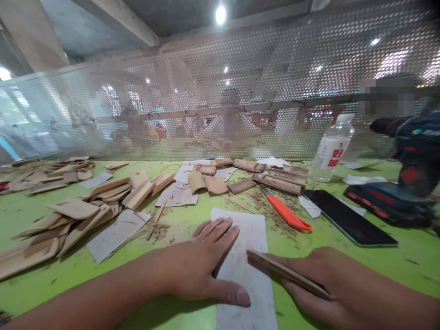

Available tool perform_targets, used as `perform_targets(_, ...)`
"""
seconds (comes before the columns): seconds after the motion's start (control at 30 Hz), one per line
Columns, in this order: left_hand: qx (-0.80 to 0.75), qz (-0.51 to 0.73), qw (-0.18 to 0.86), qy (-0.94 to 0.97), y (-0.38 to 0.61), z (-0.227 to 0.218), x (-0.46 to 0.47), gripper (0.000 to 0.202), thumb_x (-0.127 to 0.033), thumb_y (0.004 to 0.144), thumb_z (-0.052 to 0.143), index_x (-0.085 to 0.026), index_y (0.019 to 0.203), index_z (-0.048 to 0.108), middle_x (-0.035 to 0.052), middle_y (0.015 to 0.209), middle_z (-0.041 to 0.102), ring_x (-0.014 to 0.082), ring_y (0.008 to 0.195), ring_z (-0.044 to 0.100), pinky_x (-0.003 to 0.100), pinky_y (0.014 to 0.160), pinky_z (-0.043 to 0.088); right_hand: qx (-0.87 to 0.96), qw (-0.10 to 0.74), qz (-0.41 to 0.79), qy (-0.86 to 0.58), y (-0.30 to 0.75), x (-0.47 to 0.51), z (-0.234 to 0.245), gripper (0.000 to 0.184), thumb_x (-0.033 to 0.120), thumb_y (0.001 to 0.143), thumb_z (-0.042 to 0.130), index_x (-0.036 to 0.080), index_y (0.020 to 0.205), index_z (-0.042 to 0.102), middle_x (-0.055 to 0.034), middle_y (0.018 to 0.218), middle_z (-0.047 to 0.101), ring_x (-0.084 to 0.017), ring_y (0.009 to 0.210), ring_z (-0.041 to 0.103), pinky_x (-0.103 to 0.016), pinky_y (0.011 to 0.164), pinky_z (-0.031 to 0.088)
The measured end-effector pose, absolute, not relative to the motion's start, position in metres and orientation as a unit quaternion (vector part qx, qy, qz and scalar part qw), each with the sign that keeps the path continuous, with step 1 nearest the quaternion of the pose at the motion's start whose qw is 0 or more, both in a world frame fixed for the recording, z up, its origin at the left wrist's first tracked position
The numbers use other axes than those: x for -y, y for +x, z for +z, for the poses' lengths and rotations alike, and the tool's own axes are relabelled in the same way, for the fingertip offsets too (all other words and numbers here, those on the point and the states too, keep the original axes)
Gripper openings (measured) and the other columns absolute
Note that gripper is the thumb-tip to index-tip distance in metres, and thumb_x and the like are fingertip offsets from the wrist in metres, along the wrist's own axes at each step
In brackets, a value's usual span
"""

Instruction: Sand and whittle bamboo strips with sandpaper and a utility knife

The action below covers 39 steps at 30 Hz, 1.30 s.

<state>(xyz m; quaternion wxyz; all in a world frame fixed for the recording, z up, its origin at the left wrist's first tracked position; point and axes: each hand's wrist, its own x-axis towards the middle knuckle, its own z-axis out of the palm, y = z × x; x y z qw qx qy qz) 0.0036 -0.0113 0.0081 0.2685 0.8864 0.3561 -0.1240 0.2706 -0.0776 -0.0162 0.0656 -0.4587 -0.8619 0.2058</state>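
Note:
My left hand [202, 263] lies flat and open on a grey sheet of sandpaper [245, 229] spread on the green table [51, 284], fingers stretched over its left edge, thumb pressing its lower part. My right hand [319, 279] is closed on a thin wooden strip [275, 269], which it holds on edge against the sheet's right side. The strip's far end rests on the paper.
Piles of cut bamboo pieces [75, 215] and used paper sheets lie left and behind. An orange utility knife [287, 213], a black phone [349, 222], a plastic bottle [332, 153] and a cordless drill [405, 174] stand right. A perforated metal screen [220, 101] closes the table's far side.

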Motion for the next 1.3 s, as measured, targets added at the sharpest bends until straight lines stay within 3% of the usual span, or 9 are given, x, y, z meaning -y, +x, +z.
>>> perform_targets(0.87, -0.350, -0.118, 0.272, 0.888, 0.0028, 0.0050, 0.0106, 0.120, -0.087, 0.083, 0.052, -0.016, 0.166, 0.002, 0.0140, 0.168, -0.011, 0.0403, 0.155, -0.007, 0.059, 0.125, 0.011, 0.865, 0.078, 0.202, -0.453, 0.2700, 0.0776, -0.0163, 0.039, 0.025, 0.098, 0.048, 0.032, 0.132, 0.066, 0.0019, 0.071, 0.074, -0.015, 0.054, 0.062, -0.026, 0.052, 0.034)
perform_targets(1.1, -0.353, -0.126, 0.272, 0.886, 0.0028, 0.0044, 0.0108, 0.121, -0.087, 0.083, 0.052, -0.016, 0.166, -0.001, 0.0126, 0.167, -0.014, 0.0386, 0.155, -0.008, 0.058, 0.125, 0.011, 0.872, 0.056, 0.175, -0.454, 0.2708, 0.0774, -0.0176, 0.035, 0.025, 0.099, 0.045, 0.029, 0.122, 0.070, 0.0006, 0.067, 0.071, -0.015, 0.052, 0.060, -0.026, 0.051, 0.033)
perform_targets(1.3, -0.354, -0.120, 0.276, 0.886, 0.0034, 0.0053, 0.0096, 0.120, -0.086, 0.083, 0.054, -0.017, 0.166, 0.000, 0.0126, 0.167, -0.013, 0.0399, 0.155, -0.008, 0.060, 0.125, 0.011, 0.875, 0.057, 0.161, -0.452, 0.2696, 0.0757, -0.0136, 0.041, 0.031, 0.103, 0.038, 0.028, 0.136, 0.064, -0.0030, 0.074, 0.075, -0.019, 0.058, 0.066, -0.027, 0.055, 0.039)
